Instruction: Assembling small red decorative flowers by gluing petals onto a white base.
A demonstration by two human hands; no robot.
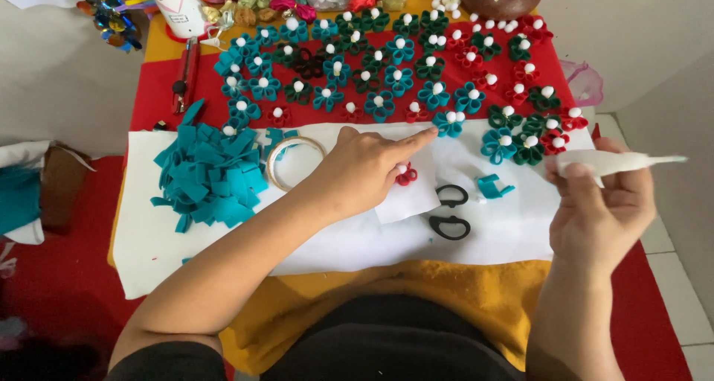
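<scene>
White glue tube (621,162) in right hand (602,210); left hand (364,169) touches perhaps one red flower (406,174).

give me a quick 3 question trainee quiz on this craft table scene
1. True or false: the right hand holds a white glue tube.
2. What lies nearest the left hand fingertips: (a) a small red felt flower with a white centre, (b) the black-handled scissors, (c) the heap of teal felt strips?
3. What round thing sits between the heap and the left hand?

Key: 1 true. 2 a. 3 a clear tape roll.
</scene>
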